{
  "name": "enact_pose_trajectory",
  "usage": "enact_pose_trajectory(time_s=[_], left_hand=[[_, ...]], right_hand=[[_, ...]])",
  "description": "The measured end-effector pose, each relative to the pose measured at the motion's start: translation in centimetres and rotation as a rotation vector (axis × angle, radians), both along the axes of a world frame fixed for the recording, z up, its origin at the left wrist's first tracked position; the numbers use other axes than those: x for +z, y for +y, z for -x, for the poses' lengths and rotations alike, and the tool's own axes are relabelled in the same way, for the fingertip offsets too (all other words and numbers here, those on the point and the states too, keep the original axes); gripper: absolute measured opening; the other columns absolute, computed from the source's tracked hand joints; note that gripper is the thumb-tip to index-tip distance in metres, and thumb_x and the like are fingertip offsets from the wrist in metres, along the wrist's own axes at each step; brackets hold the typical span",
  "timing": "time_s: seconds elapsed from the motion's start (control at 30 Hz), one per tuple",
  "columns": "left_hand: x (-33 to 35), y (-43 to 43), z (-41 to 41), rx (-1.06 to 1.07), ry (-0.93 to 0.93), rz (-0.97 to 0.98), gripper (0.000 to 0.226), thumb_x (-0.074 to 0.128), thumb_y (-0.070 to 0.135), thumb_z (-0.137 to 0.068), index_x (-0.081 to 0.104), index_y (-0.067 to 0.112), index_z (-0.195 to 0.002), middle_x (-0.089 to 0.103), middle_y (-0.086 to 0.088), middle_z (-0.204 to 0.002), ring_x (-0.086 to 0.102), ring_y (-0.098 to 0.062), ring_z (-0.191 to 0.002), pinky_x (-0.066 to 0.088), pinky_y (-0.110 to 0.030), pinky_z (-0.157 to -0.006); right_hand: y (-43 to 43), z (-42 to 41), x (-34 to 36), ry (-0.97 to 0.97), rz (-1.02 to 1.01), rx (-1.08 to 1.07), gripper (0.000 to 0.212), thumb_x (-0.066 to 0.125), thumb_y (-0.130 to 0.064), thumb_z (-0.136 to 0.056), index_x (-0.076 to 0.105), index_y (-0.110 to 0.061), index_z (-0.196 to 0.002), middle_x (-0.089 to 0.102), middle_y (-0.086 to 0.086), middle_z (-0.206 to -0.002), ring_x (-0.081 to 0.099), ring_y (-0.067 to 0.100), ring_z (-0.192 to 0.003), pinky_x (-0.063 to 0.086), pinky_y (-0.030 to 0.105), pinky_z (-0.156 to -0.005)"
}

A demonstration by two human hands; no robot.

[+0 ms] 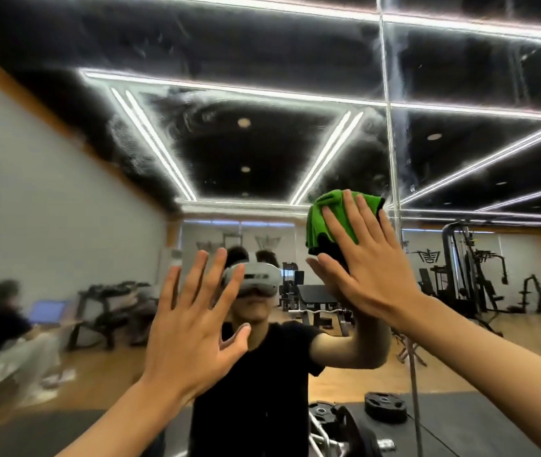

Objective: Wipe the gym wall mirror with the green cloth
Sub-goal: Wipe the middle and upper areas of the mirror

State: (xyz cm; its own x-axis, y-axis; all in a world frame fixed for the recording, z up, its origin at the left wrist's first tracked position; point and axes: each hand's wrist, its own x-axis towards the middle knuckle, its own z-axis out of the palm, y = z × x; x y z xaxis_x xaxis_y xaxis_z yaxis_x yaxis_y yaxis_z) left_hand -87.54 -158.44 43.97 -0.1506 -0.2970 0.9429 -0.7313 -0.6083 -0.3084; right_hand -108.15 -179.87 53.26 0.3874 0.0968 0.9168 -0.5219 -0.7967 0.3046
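The gym wall mirror (pixel 262 143) fills the whole view, with cloudy smears across its upper part and a vertical seam at the right. My right hand (pixel 368 258) presses the bunched green cloth (pixel 320 221) flat against the glass with straight, spread fingers, just left of the seam. The cloth sticks out above and to the left of my fingers. My left hand (pixel 193 324) is raised in front of the mirror lower left of the cloth, fingers spread, holding nothing; whether it touches the glass I cannot tell.
The mirror reflects me, weight benches, a cable machine (pixel 467 265) at the right and a seated person with a laptop (pixel 2 324) at the left. Weight plates (pixel 384 405) and a bar lie on the dark mat low in the middle.
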Motion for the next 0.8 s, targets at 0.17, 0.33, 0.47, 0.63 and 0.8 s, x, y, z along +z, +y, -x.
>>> enact_pose_trajectory(time_s=[0.17, 0.33, 0.47, 0.63, 0.8], left_hand=[[-0.2, -0.3, -0.2, 0.003, -0.024, 0.034, 0.083, 0.044, 0.056, -0.094, 0.029, 0.020, -0.167, 0.011, -0.009, -0.178, 0.015, -0.033, -0.163, 0.014, -0.060, -0.128], [-0.2, -0.3, -0.6, 0.000, -0.033, 0.026, 0.082, 0.043, 0.056, -0.095, 0.029, 0.020, -0.167, 0.012, -0.009, -0.178, 0.014, -0.033, -0.163, 0.016, -0.061, -0.128], [-0.2, -0.2, -0.7, 0.015, -0.021, 0.007, 0.086, 0.044, 0.059, -0.094, 0.026, 0.019, -0.168, 0.010, -0.011, -0.178, 0.011, -0.034, -0.164, 0.014, -0.062, -0.129], [-0.3, -0.3, -0.7, 0.020, -0.008, -0.013, 0.089, 0.044, 0.062, -0.092, 0.026, 0.018, -0.168, 0.008, -0.010, -0.178, 0.009, -0.034, -0.164, 0.015, -0.064, -0.128], [-0.4, -0.2, -0.4, 0.021, 0.008, -0.028, 0.090, 0.045, 0.062, -0.092, 0.026, 0.018, -0.168, 0.009, -0.011, -0.178, 0.010, -0.036, -0.164, 0.018, -0.067, -0.126]], right_hand=[[-1.2, 0.8, 8.5, 0.003, 0.010, -0.031, 0.088, 0.016, -0.081, -0.098, 0.004, -0.030, -0.168, -0.010, 0.009, -0.175, -0.012, 0.024, -0.161, -0.002, 0.050, -0.131], [-1.1, 1.8, 17.3, -0.167, -0.153, 0.004, 0.106, 0.006, -0.092, -0.084, 0.010, -0.028, -0.169, -0.002, 0.015, -0.175, -0.004, 0.030, -0.162, 0.000, 0.054, -0.130], [-1.4, 0.6, 10.1, -0.236, -0.151, 0.035, 0.084, 0.022, -0.075, -0.101, 0.009, -0.026, -0.169, -0.004, 0.012, -0.175, -0.008, 0.026, -0.162, -0.004, 0.050, -0.131], [-2.2, 1.8, -6.0, -0.097, -0.086, 0.010, 0.085, 0.024, -0.074, -0.102, 0.007, -0.023, -0.168, -0.011, 0.011, -0.175, -0.011, 0.026, -0.162, 0.001, 0.054, -0.131], [-2.7, 3.1, -8.8, 0.077, 0.015, -0.073, 0.083, 0.024, -0.073, -0.103, 0.013, -0.022, -0.168, -0.005, 0.014, -0.175, -0.006, 0.028, -0.162, 0.004, 0.050, -0.130]])
